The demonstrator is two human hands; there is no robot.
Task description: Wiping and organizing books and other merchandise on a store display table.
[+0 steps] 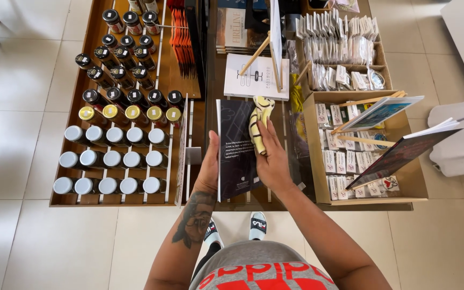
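Dark and matte, the book cover stands nearly upright between the two hands, above the wooden tabletop. The left hand comes up from a tattooed forearm, wrist bent slightly, and clasps the book's left edge with the thumb lying along the cover and the fingers hidden behind it. The right hand reaches in from the lower right, arm angled across the body, and is closed around a yellow and white cloth, pressing it flat against the upper right part of the cover; the cloth bunches out past the fingertips. Left of the left hand, rows of jars with silver lids sit in a slotted wooden rack, with gold-lidded and black-lidded jars beyond them. Just beyond the hands lies a white booklet with a small wooden easel above it. Right of the right hand, a cardboard tray holds small packaged items, and two more books lean on wooden stands over it. Below the hands, two slide sandals show on the pale tiled floor.
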